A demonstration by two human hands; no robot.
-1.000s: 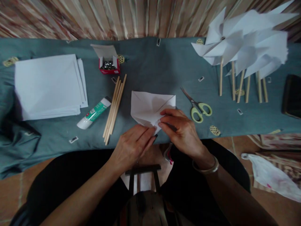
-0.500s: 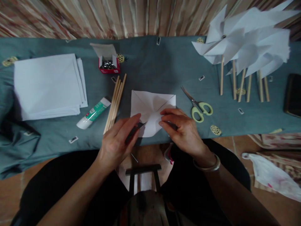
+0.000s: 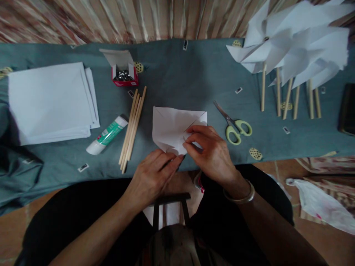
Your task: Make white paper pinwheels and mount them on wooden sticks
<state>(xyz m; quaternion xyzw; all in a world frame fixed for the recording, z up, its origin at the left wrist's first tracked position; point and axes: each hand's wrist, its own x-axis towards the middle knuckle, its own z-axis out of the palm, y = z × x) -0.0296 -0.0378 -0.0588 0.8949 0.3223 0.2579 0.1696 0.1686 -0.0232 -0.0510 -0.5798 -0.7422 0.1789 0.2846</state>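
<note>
At the near edge of the teal tablecloth (image 3: 177,74), the folded white paper square (image 3: 172,123) lies flat, its flaps creased toward the middle. The right hand (image 3: 210,151) comes in from 5 o'clock and pinches a flap tip near the paper's center between thumb and forefinger. The left hand (image 3: 151,173) sits at 7 o'clock of the paper, fingers curled together, their tips pressing the paper's near corner; whether they grip anything small I cannot tell.

At 9 o'clock of the paper lies a bundle of wooden sticks (image 3: 132,127), and beyond it a green-and-white glue tube (image 3: 107,135), then a stack of white paper sheets (image 3: 50,99). At 11 o'clock stands an open red box of pins (image 3: 123,75). At 3 o'clock, just beside the right hand, lie green-handled scissors (image 3: 235,125). At 2 o'clock, finished white pinwheels (image 3: 291,48) rest on their sticks.
</note>
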